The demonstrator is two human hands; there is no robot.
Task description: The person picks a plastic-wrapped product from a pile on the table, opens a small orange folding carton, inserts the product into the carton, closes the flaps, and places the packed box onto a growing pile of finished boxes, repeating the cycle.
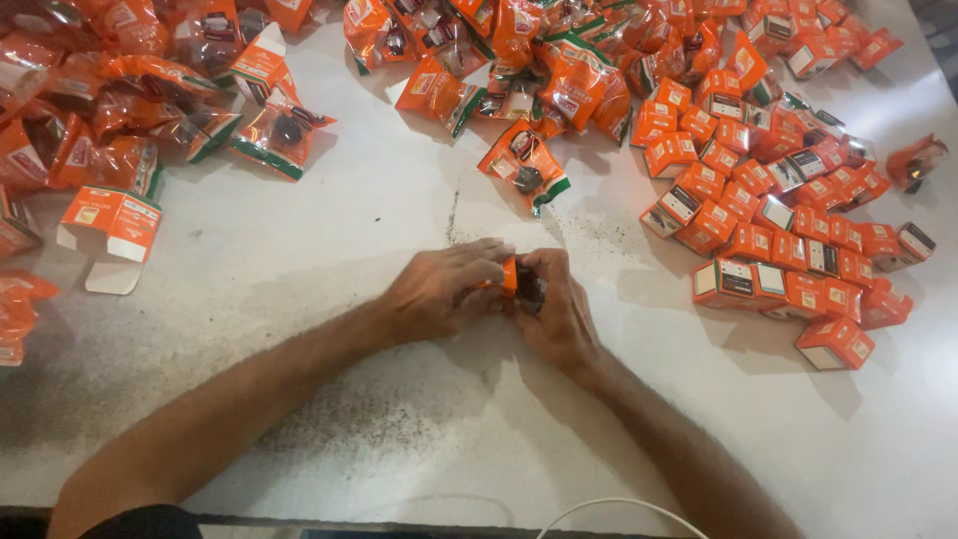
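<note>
A small orange box (508, 273) is being gripped between both hands above the white table (379, 200). The left hand (439, 289) is pinching its left side; the right hand (554, 309) is clasped round its right, equally near. Flat cartons (110, 222) are lying far left of the box, filled boxes (788, 250) right.

Warm, fairly dim light from above casts soft shadows; edges bend slightly, with mild overall blur.

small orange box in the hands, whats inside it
A dark part shows at the small orange box, between the left hand and right hand. Fingers cover the rest.
</note>
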